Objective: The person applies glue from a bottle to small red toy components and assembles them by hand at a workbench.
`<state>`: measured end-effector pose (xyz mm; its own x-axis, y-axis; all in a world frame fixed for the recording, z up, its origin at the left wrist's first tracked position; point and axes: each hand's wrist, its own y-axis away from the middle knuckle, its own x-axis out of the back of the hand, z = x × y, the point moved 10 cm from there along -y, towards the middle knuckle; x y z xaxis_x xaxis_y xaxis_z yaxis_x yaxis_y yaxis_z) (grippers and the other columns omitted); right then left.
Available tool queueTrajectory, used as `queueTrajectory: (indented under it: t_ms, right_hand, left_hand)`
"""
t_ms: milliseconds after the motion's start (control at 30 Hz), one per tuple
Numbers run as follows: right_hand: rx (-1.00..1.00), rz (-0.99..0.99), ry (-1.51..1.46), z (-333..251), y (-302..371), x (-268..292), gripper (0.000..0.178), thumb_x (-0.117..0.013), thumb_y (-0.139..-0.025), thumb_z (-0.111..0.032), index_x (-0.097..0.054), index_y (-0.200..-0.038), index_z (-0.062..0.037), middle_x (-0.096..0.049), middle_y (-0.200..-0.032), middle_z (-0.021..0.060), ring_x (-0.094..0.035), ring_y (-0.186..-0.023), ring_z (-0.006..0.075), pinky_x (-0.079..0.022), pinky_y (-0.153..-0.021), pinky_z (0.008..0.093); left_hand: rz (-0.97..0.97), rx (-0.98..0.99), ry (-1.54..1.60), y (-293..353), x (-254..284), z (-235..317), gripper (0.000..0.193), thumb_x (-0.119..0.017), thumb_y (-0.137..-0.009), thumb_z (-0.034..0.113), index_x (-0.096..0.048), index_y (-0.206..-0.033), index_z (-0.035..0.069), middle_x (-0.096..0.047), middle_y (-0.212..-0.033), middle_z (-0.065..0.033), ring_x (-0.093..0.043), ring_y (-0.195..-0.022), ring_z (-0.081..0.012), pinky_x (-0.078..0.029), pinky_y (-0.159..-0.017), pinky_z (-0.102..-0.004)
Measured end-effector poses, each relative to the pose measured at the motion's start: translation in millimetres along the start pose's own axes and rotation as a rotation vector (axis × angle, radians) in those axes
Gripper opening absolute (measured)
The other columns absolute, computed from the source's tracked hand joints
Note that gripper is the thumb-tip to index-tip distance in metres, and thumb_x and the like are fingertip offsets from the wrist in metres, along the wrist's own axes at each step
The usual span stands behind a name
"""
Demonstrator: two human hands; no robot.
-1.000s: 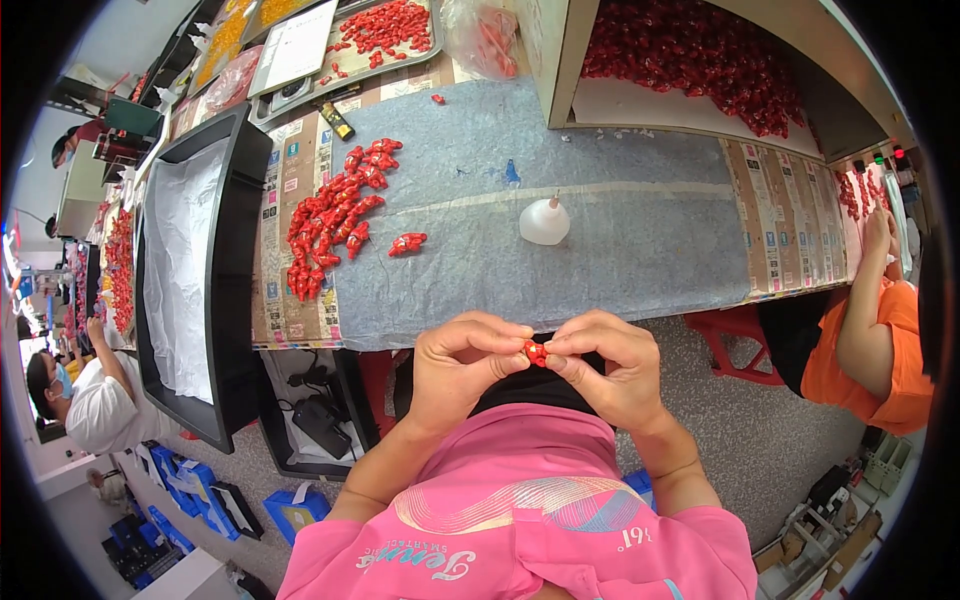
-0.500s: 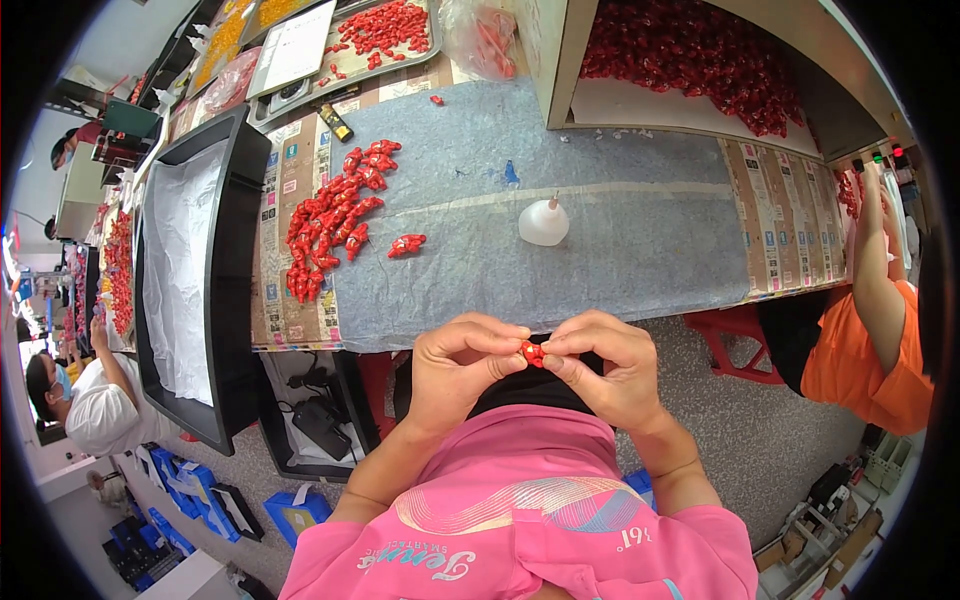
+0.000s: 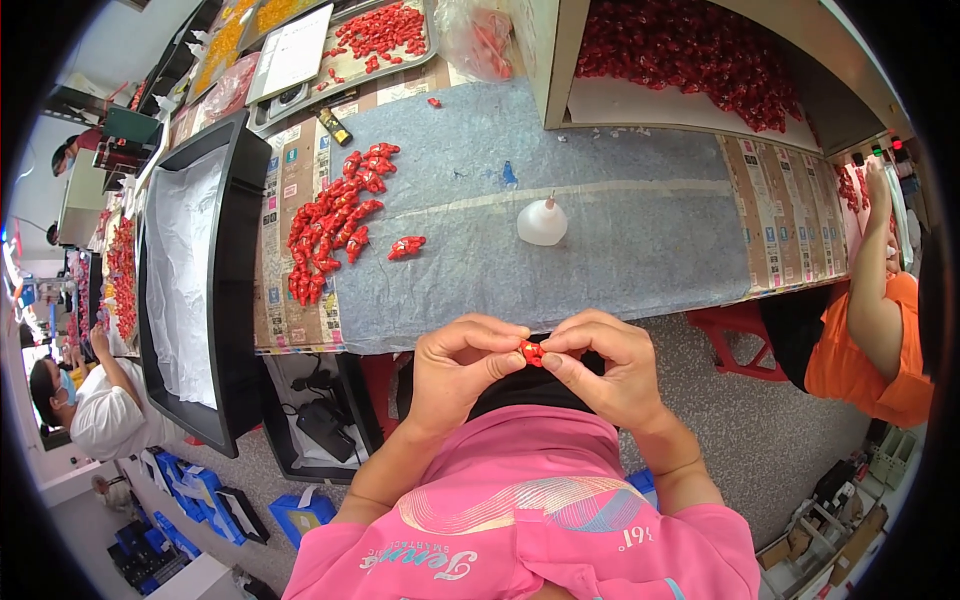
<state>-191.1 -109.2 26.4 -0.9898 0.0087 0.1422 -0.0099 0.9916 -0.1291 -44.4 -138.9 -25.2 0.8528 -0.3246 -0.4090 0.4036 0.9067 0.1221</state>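
Between the fingertips of both hands I hold one small glossy red plastic figure (image 3: 533,352), just off the table's near edge. My left hand (image 3: 462,362) pinches it from the left, and my right hand (image 3: 607,366) pinches it from the right; the fingers cover most of it. A loose pile of similar red figures (image 3: 325,225) lies on the left part of the blue-grey table cover (image 3: 640,240). One single red figure (image 3: 406,247) rests apart, to the pile's right. Past my hands stands a squat white translucent bottle (image 3: 542,222) with a thin tip.
A black tray (image 3: 225,290) lined with white sheet borders the table's left. Far left is a metal tray (image 3: 432,45) of red parts. A cabinet (image 3: 545,75) holding many red pieces stands far right. Someone in an orange shirt (image 3: 870,350) sits at the right.
Both hands stay in nearly the same place, still pinching the red figure, which looks slightly turned. The person at the right has shifted an arm a little.
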Motion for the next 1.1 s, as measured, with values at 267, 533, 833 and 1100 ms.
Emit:
queueTrajectory:
  t_ms: [267, 533, 833, 1100]
  right_hand:
    - [0.015, -0.065, 0.008, -6, -4, -2, 0.019, -0.071, -0.075, 0.001, -0.067, -0.094, -0.0007, -0.065, -0.086, 0.0096, -0.064, -0.073, 0.0146, -0.051, -0.061, 0.0246]
    - [0.045, -0.059, 0.006, -3, -2, -2, 0.019, -0.071, -0.076, 0.001, -0.067, -0.095, -0.0009, -0.065, -0.089, 0.0096, -0.064, -0.074, 0.0137, -0.052, -0.061, 0.0235]
    - [0.067, -0.038, 0.034, -3, -1, -2, 0.016, -0.071, -0.076, 0.001, -0.068, -0.091, -0.0018, -0.064, -0.087, 0.0091, -0.064, -0.073, 0.0134, -0.051, -0.061, 0.0235]
    - [0.129, -0.015, 0.043, -6, -1, 0, 0.016, -0.072, -0.076, 0.000, -0.068, -0.091, -0.0021, -0.065, -0.085, 0.0090, -0.064, -0.073, 0.0149, -0.051, -0.061, 0.0240]
  left_hand:
    - [-0.063, 0.034, 0.157, -1, -3, -3, 0.018, -0.068, -0.075, -0.010, -0.065, -0.088, 0.001, -0.064, -0.098, -0.0133, -0.063, -0.090, -0.0185, -0.052, -0.083, -0.0304]
    - [-0.108, 0.000, 0.149, -1, -9, 3, 0.018, -0.067, -0.076, -0.011, -0.065, -0.088, 0.001, -0.062, -0.101, -0.0127, -0.062, -0.092, -0.0182, -0.051, -0.084, -0.0303]
    - [-0.106, -0.057, 0.073, 0, -9, 7, 0.019, -0.067, -0.075, -0.012, -0.066, -0.088, 0.001, -0.062, -0.100, -0.0130, -0.063, -0.092, -0.0188, -0.052, -0.083, -0.0292]
    - [-0.077, -0.079, 0.004, -1, -7, 7, 0.018, -0.070, -0.072, -0.012, -0.068, -0.084, 0.002, -0.064, -0.096, -0.0125, -0.064, -0.090, -0.0188, -0.053, -0.082, -0.0289]
